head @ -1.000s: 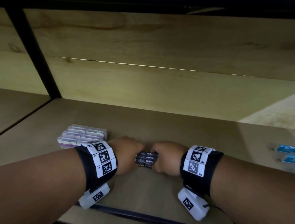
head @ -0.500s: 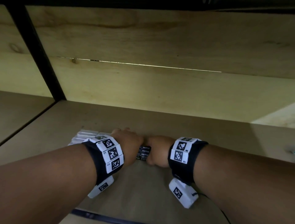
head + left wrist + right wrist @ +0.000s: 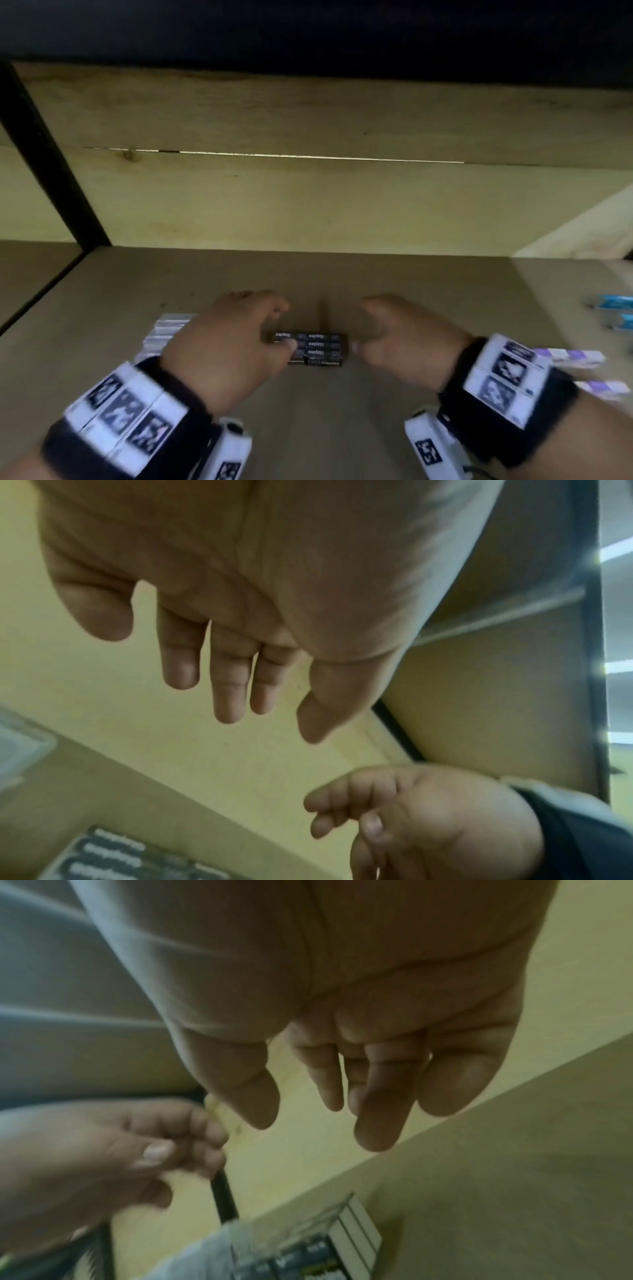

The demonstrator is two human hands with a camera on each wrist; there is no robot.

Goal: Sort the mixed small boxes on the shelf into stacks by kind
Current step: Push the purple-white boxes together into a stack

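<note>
A stack of black boxes printed "Staples" (image 3: pixel 310 347) rests on the wooden shelf (image 3: pixel 308 281) between my hands. My left hand (image 3: pixel 239 337) hovers just left of the stack, thumb over its left end, fingers (image 3: pixel 229 685) straight and empty. My right hand (image 3: pixel 394 334) is just right of the stack, apart from it, with relaxed fingers (image 3: pixel 377 1110) holding nothing. The stack also shows low in the left wrist view (image 3: pixel 109 856) and the right wrist view (image 3: pixel 298 1261). A group of clear-lidded boxes (image 3: pixel 164 334) lies behind my left hand.
Purple-and-white boxes (image 3: pixel 568 356) lie behind my right wrist, with another (image 3: pixel 603 387) nearer. Blue boxes (image 3: pixel 613 303) sit at the far right. A black upright post (image 3: pixel 51 157) bounds the bay on the left. The wooden back panel (image 3: pixel 308 205) stands close behind.
Both hands were pressed against the ends of the black stack; now they have let go and drawn apart, left hand to the left, right hand to the right. The stack stays put.
</note>
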